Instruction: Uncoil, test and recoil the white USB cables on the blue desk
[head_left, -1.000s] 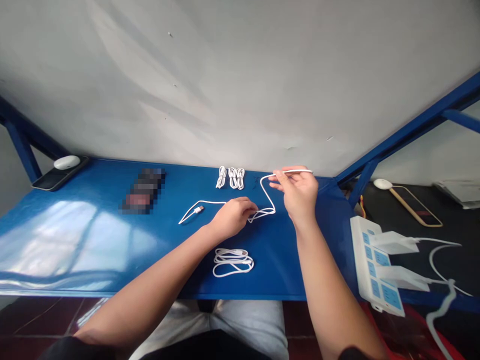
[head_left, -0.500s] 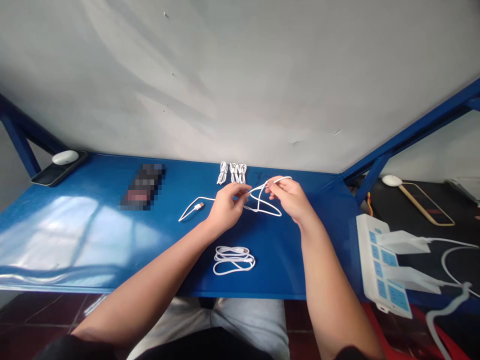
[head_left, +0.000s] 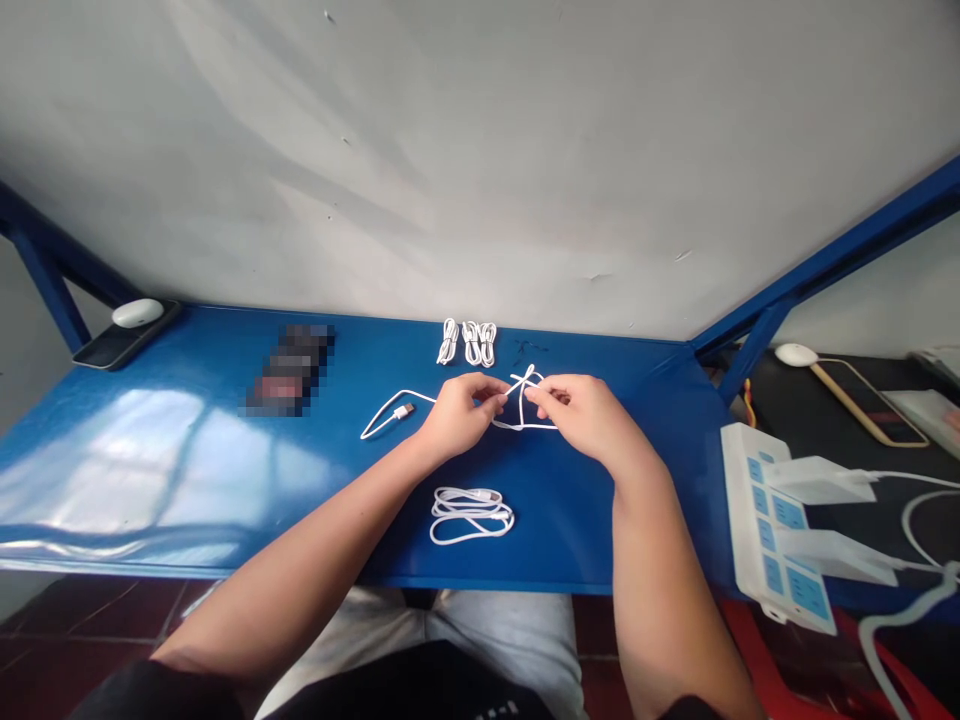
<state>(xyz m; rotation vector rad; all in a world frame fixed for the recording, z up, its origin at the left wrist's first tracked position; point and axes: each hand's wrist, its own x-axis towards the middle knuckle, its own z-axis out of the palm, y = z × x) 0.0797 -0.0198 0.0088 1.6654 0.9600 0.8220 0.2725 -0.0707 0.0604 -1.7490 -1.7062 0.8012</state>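
A loose white cable [head_left: 517, 425] lies partly on the blue table [head_left: 187, 450], its USB plug end trailing off to the left. My left hand [head_left: 457, 412] pinches the cable at the middle of the table. My right hand [head_left: 581, 408] pinches the same cable just to the right, with loops gathered between the two hands. A coiled white cable [head_left: 471, 515] rests on the table nearer to me, below my hands. Three bundled white cables [head_left: 466, 343] lie side by side at the back edge by the wall.
A dark phone with a white oval object [head_left: 135, 312] on it sits at the far left back corner. A blurred dark item [head_left: 289, 382] lies left of centre. A white power strip [head_left: 780, 525] with plugged adapters lies at the right, beside another phone and white oval object [head_left: 796, 354].
My right hand came down and left from its raised position, bringing the cable end toward my left hand. The long loop has been drawn in into smaller loops between the hands.
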